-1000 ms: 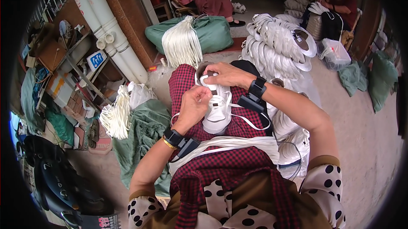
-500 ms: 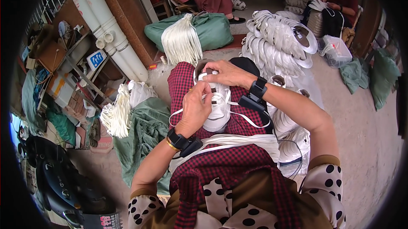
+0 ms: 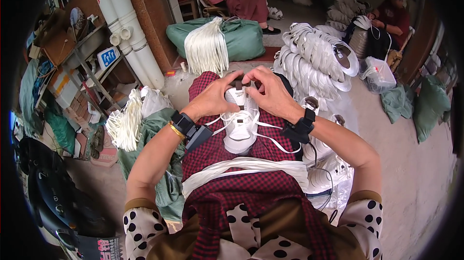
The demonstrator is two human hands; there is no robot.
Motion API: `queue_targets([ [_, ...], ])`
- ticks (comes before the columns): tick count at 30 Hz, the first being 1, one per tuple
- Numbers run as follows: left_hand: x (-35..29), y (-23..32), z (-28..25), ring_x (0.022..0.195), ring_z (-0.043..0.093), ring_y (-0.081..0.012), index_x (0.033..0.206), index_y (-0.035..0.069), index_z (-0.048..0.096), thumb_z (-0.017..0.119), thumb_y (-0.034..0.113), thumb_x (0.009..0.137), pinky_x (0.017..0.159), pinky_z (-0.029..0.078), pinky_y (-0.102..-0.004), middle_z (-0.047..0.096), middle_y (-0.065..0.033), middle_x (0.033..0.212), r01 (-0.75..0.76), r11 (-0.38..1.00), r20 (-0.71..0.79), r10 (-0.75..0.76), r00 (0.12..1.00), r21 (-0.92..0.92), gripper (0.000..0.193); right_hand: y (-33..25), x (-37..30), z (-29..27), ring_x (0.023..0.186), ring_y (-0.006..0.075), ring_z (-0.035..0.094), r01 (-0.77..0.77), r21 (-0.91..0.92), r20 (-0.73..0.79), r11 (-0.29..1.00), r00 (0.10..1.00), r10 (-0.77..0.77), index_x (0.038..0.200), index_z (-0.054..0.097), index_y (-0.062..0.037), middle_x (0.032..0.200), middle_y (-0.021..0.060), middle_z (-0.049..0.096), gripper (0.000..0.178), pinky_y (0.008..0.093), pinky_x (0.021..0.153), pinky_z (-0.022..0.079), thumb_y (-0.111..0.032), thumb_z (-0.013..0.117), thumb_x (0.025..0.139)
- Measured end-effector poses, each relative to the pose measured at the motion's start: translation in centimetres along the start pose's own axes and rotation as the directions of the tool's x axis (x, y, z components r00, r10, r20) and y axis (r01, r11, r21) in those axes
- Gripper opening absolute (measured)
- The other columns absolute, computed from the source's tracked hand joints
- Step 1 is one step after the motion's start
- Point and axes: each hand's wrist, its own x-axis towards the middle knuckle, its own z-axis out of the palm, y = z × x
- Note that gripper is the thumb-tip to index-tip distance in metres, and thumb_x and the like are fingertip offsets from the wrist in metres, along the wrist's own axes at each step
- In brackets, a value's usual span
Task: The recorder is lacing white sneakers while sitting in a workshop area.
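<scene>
A white sneaker point(image 3: 240, 133) lies on my lap, its toe toward me and its tongue point(image 3: 237, 97) at the far end. A white shoelace point(image 3: 268, 138) runs through its lower eyelets, with loose ends out to both sides. My left hand point(image 3: 215, 95) curves around the left side of the opening, thumb by the tongue. Across from it, my right hand point(image 3: 271, 94) has its fingers bent and pressed against the right side of the opening. The fingertips of both hands are partly hidden. A bundle of white laces point(image 3: 251, 164) lies across my checked apron point(image 3: 208, 139).
Stacked white shoe uppers point(image 3: 309, 57) stand ahead on the right, with more shoes point(image 3: 325, 175) beside my right leg. White laces hang over a green sack point(image 3: 246, 42) and lie at left point(image 3: 126, 125). Two people sit working farther back. A dark scooter point(image 3: 58, 197) stands at lower left.
My left hand has moved up from the laces to the left side of the shoe's opening. My right hand has shifted to the right side, uncovering the tongue.
</scene>
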Motion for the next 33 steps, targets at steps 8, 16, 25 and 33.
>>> queue_targets([
  [8, 0.4, -2.7, -1.2, 0.109, 0.060, -0.0134, 0.146, -0.001, 0.041, 0.083, -0.006, 0.069, 0.096, 0.049, -0.0291, 0.060, -0.0067, 0.125, 0.007, 0.963, 0.068, 0.012, 0.998, -0.270, 0.088, -1.5, -1.7, 0.1, 0.096, 0.0312, 0.057, 0.174, -0.300, 0.231, 0.938, 0.967, -0.106, 0.092, 0.067, -0.0025, 0.094, 0.0124, 0.059, 0.022, 0.0426, 0.076, 0.049, -0.013, 0.077, 0.075],
  [16, 0.3, -3.0, -1.1, 0.107, 0.060, -0.0114, 0.135, -0.002, 0.052, 0.085, 0.003, 0.072, 0.096, 0.048, -0.0291, 0.064, -0.0039, 0.117, -0.041, 0.962, 0.076, 0.063, 0.995, -0.271, 0.071, -1.6, -0.9, 0.9, 0.086, 0.0326, 0.061, 0.139, -0.315, 0.271, 0.939, 0.961, -0.051, 0.080, 0.066, -0.0015, 0.082, 0.0121, 0.062, 0.013, 0.0433, 0.073, 0.050, -0.011, 0.074, 0.076],
  [25, -0.7, -2.5, -0.4, 0.116, 0.057, -0.0164, 0.143, 0.003, 0.045, 0.067, 0.002, 0.086, 0.104, 0.044, -0.0330, 0.064, -0.0086, 0.116, -0.067, 0.987, -0.034, 0.063, 0.997, -0.145, 0.061, 1.6, 1.2, -10.4, 0.079, 0.0288, 0.062, -0.057, -0.568, -0.073, 0.821, 0.997, 0.018, 0.078, 0.069, -0.0008, 0.077, 0.0116, 0.065, 0.010, 0.0398, 0.070, 0.049, -0.008, 0.075, 0.074],
  [33, -2.7, -1.4, 2.3, 0.119, 0.050, -0.0285, 0.099, 0.008, 0.062, 0.072, 0.007, 0.077, 0.100, 0.038, -0.0430, 0.053, -0.0110, 0.134, -0.271, 0.897, -0.380, 0.400, 0.834, 0.350, 0.024, 1.6, -1.2, -8.1, 0.066, 0.0245, 0.062, -0.170, -0.343, 0.047, 0.924, 0.979, 0.198, 0.088, 0.059, 0.0004, 0.070, 0.0110, 0.063, 0.028, 0.0365, 0.062, 0.048, -0.019, 0.078, 0.080],
])
